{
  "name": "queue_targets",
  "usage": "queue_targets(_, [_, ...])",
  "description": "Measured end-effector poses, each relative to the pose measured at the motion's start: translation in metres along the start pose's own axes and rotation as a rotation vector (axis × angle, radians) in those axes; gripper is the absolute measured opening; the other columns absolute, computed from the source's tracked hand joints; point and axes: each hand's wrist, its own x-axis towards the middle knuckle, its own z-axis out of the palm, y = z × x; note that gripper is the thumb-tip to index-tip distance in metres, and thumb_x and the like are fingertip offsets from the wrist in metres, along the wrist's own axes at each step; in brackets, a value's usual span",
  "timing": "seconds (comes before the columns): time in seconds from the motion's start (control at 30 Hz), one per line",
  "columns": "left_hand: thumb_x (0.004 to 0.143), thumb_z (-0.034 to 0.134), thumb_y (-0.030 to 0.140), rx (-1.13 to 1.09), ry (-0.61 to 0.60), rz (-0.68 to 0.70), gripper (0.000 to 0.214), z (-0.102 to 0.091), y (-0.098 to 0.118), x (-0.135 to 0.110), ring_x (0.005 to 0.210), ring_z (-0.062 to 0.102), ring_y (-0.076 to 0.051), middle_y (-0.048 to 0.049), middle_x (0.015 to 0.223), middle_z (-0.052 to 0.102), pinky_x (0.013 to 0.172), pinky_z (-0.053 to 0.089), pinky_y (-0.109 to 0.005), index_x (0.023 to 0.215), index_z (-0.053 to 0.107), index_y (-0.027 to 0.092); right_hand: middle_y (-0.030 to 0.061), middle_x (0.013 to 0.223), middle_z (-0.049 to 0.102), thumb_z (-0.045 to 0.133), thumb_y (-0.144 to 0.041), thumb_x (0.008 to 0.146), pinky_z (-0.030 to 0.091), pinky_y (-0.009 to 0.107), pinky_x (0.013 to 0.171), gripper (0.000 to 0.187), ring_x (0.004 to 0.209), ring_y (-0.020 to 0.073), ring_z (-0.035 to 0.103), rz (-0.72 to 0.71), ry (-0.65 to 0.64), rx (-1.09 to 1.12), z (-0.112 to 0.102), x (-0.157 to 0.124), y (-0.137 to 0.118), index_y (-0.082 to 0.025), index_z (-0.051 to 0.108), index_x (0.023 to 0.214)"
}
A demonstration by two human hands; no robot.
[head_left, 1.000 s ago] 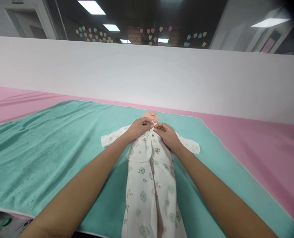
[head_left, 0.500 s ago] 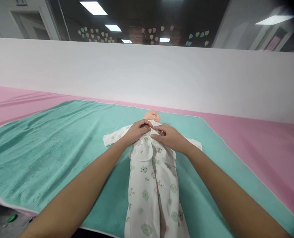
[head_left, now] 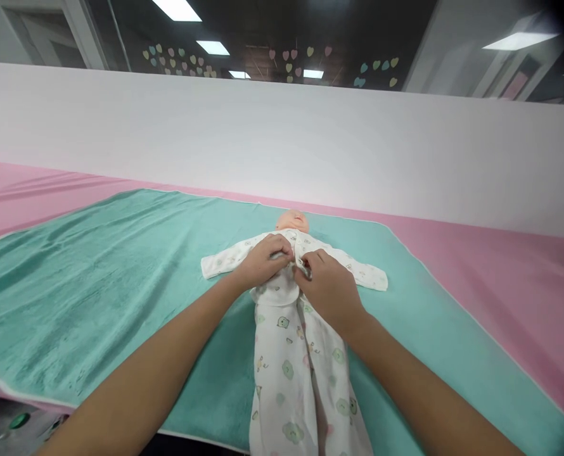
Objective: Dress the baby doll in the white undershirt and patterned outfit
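A baby doll lies on its back, head at the far end, dressed in a white baby jacket with a small animal print. Its sleeves stretch out to both sides. Matching printed trousers cover the legs and run toward me. My left hand pinches the jacket's front edge at the chest. Close beside it, my right hand has its fingertips closed on the opposite front edge. Whatever fastener may be between the fingertips is hidden.
A teal blanket lies under the doll, over a pink sheet. Behind rises a white panel, with dark glass bearing heart stickers above. A green round object shows at the lower left, below the blanket's edge.
Both hands have moved slightly down the jacket front, from near the neck to the chest. The right hand has turned and its fingers have closed more. The upper chest now shows.
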Motion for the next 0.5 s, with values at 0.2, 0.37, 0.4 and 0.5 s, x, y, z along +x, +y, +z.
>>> queue_targets(0.2, [0.078, 0.056, 0.03, 0.049, 0.003, 0.059, 0.01, 0.007, 0.004, 0.0, 0.092, 0.051, -0.018, -0.0016, 0.088, 0.06, 0.09, 0.036, -0.031, 0.076, 0.062, 0.021, 0.0026, 0.07, 0.054, 0.043, -0.018, 0.08, 0.028, 0.027, 0.055, 0.013, 0.062, 0.0147, 0.044, -0.023, -0.006, 0.099, -0.003, 0.0, 0.004, -0.02, 0.048, 0.068])
queue_targets(0.37, [0.077, 0.059, 0.033, 0.042, -0.007, 0.029, 0.012, 0.01, 0.008, -0.001, 0.093, 0.052, -0.019, -0.002, 0.091, 0.06, 0.089, 0.037, -0.032, 0.081, 0.059, 0.022, 0.0003, 0.064, 0.055, 0.047, -0.024, 0.077, 0.032, 0.027, 0.054, 0.012, 0.058, 0.0142, 0.046, 0.206, -0.086, 0.452, -0.006, 0.001, 0.013, -0.021, 0.054, 0.067])
queue_targets(0.4, [0.077, 0.059, 0.034, 0.039, -0.009, 0.021, 0.013, 0.01, 0.009, -0.001, 0.093, 0.052, -0.019, -0.0021, 0.091, 0.06, 0.089, 0.037, -0.032, 0.082, 0.058, 0.022, 0.0001, 0.064, 0.056, 0.048, -0.026, 0.076, 0.033, 0.026, 0.053, 0.012, 0.058, 0.0144, 0.047, 0.264, -0.105, 0.532, -0.006, 0.001, 0.014, -0.022, 0.056, 0.068])
queue_targets(0.5, [0.078, 0.057, 0.033, 0.042, -0.013, 0.003, 0.012, 0.009, 0.01, -0.001, 0.092, 0.052, -0.019, -0.0023, 0.09, 0.06, 0.088, 0.038, -0.032, 0.081, 0.058, 0.022, 0.0001, 0.065, 0.059, 0.051, -0.032, 0.076, 0.035, 0.026, 0.051, 0.014, 0.059, 0.0151, 0.05, 0.363, -0.127, 0.7, -0.005, 0.002, 0.016, -0.022, 0.059, 0.072])
